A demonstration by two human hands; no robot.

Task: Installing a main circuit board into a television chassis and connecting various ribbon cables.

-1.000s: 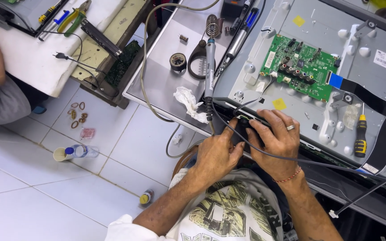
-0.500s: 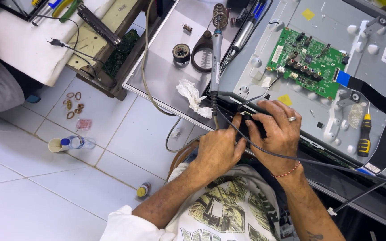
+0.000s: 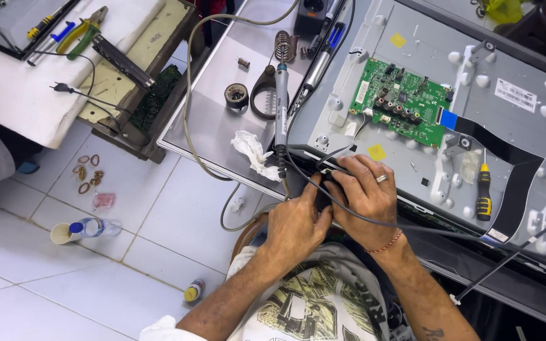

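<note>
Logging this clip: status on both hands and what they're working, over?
Left hand and right hand together at panel edge, pinching small dark part. Black cable crosses right hand. Screwdriver lies untouched.

One green circuit board [image 3: 401, 103] on the grey panel [image 3: 513, 126], one yellow-handled screwdriver [image 3: 484, 192] right of the board, one soldering iron [image 3: 281, 107] left of it, two hands [image 3: 295, 224] [image 3: 364, 196] below it, one water bottle [image 3: 93, 228] far left on the floor.

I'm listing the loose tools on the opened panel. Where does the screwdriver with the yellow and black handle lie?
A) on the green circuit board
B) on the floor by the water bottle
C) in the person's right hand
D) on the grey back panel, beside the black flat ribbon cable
D: the screwdriver lies on the grey back panel, next to the black flat ribbon cable, right of both hands and below right of the green circuit board.
</note>
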